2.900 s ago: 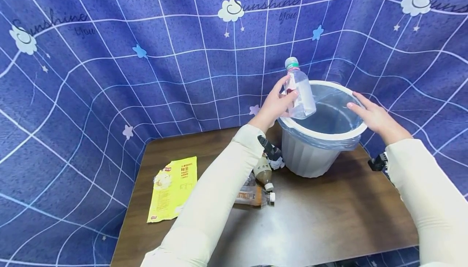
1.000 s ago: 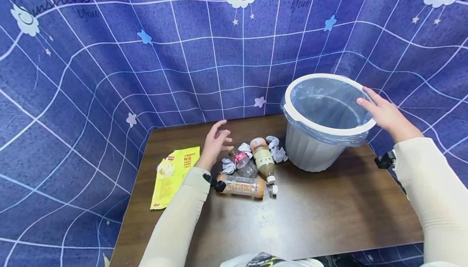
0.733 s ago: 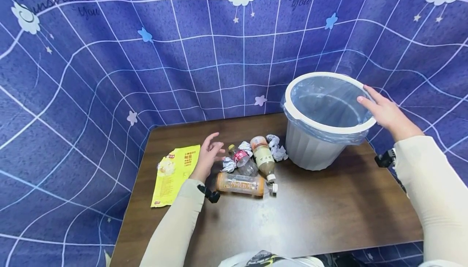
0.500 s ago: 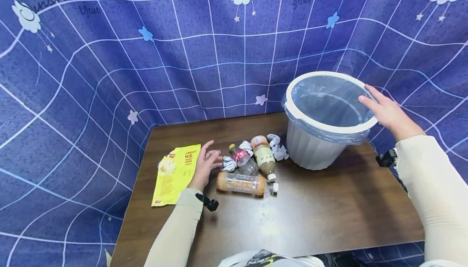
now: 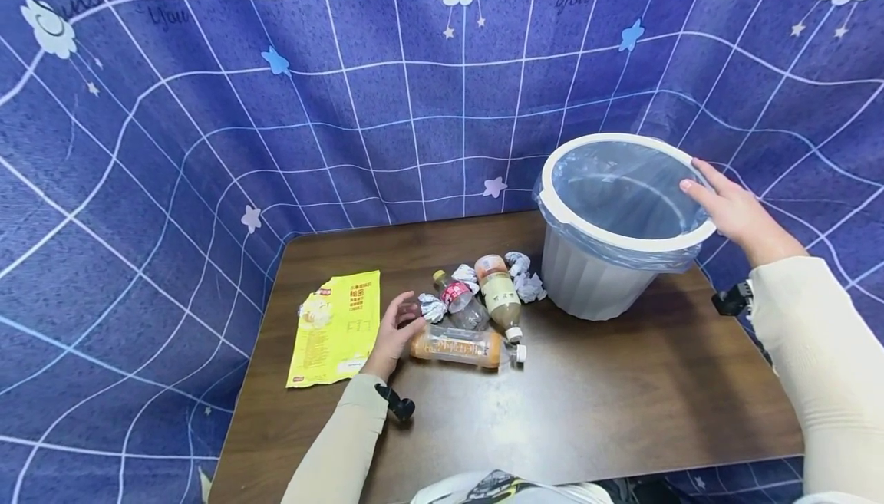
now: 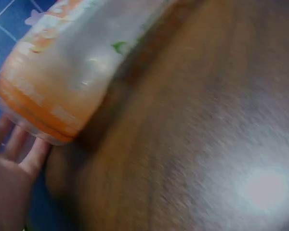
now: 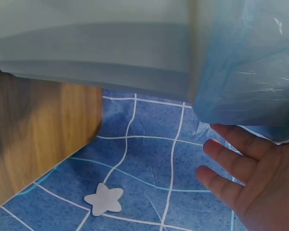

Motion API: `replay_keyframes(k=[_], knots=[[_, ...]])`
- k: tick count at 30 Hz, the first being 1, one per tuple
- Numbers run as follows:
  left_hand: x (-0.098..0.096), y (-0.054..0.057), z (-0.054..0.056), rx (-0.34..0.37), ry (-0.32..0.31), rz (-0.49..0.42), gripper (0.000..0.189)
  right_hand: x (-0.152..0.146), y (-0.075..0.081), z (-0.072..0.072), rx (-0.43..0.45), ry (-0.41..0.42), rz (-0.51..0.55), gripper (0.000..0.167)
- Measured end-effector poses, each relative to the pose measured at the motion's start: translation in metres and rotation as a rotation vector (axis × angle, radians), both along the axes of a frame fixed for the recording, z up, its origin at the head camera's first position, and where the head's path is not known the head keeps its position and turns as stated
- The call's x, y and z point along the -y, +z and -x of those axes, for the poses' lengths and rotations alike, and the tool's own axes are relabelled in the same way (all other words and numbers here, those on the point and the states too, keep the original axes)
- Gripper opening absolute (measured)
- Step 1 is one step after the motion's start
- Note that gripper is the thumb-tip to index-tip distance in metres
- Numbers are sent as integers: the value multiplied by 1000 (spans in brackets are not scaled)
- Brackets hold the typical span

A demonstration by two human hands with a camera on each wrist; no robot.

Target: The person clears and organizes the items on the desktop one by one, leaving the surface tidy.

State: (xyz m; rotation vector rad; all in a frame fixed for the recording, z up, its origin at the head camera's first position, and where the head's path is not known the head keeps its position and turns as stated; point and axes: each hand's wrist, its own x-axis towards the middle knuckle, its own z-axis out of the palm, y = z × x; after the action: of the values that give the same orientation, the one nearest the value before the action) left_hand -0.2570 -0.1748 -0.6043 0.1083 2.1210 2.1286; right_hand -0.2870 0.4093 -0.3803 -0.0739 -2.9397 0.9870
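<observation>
The yellow packet [image 5: 331, 339] lies just left of your left grip [image 5: 395, 331]. That grip is released, fingers loosely bent, at the base of the orange bottle [image 5: 456, 347]; contact is unclear. To take it well, curl round its barrel and lift clear of the red-labelled bottle [image 5: 464, 306] just beyond. Farther right, the bin [image 5: 594, 281] stands left of your right grip [image 5: 746, 216], whose straight fingers meet its rim, unclenched; let them steady it.
</observation>
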Motion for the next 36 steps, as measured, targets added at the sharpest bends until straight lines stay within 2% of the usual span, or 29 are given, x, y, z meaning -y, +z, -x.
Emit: replay_keyframes(k=[1,3,8,10,15,21,26,30,36], knots=[[0,3,-3,-20,3,29,67,0,0,0,-1,-1,3,76],[1,1,-5,-32,3,76,68,1,0,0,-1,-2,8,76],[2,-32,1,-64,-47,230,69,1,2,-1,-5,1,5,75],[2,-38,1,-98,-69,300,70,1,3,-2,-4,-1,2,75],[2,-43,-2,-156,-100,430,67,3,3,-2,5,-3,-5,76],[4,-40,-1,-139,-166,563,64,3,2,-3,0,0,-16,76],[5,-38,1,-124,-186,604,66,3,3,-2,-4,4,-15,76],[4,-39,1,-135,-158,607,63,3,2,-2,-8,7,-17,76],[7,-35,1,-140,-112,529,59,2,3,-3,-9,6,-22,76]])
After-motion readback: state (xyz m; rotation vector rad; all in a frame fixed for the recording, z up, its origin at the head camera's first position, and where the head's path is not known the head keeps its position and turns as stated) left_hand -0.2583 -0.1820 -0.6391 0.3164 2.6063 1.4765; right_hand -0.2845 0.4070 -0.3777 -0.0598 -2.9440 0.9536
